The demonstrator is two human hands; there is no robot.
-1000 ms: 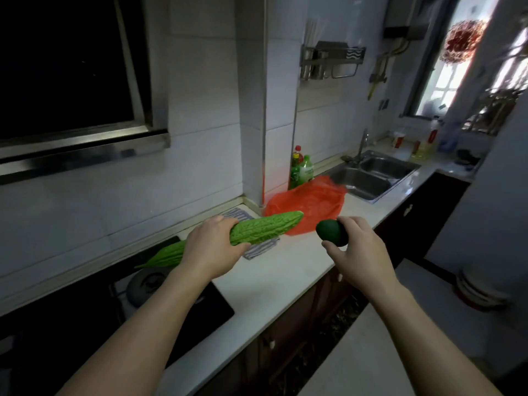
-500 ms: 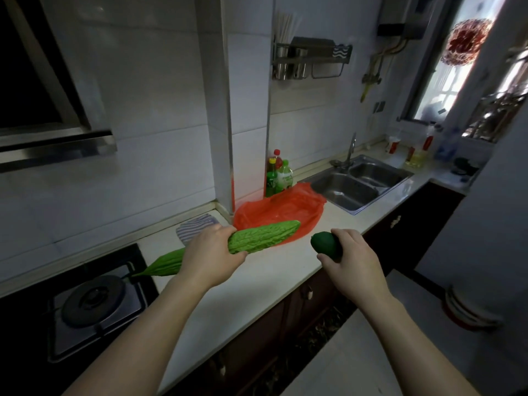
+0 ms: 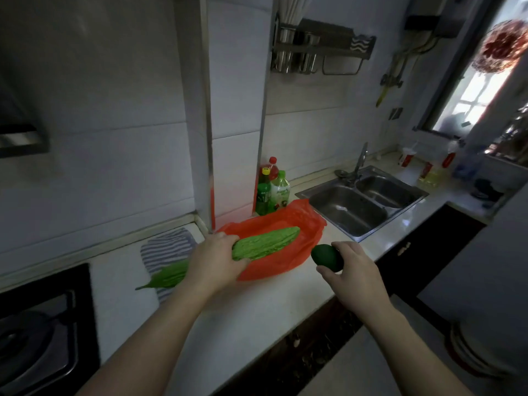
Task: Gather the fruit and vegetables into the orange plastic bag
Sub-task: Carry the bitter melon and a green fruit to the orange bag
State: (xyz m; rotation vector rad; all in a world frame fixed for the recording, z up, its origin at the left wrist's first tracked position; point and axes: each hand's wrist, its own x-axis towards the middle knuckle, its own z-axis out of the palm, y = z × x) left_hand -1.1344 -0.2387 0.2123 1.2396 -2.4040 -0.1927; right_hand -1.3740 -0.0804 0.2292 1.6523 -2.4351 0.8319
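- Left hand (image 3: 213, 262) grips bitter gourd (image 3: 265, 242) mid-length; the tip is over the orange plastic bag (image 3: 274, 267), just ahead of the fingers.
- Right hand (image 3: 354, 270) holds avocado (image 3: 326, 257); the bag lies just to its left.
- Risk: neither hand holds the slack bag, so the gourd may push it away.

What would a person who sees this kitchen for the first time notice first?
The bright orange plastic bag lies on the white counter, left of the sink, and catches the eye first. At it the left hand grips a long bumpy green gourd; to the right, the right hand holds a small dark green fruit.
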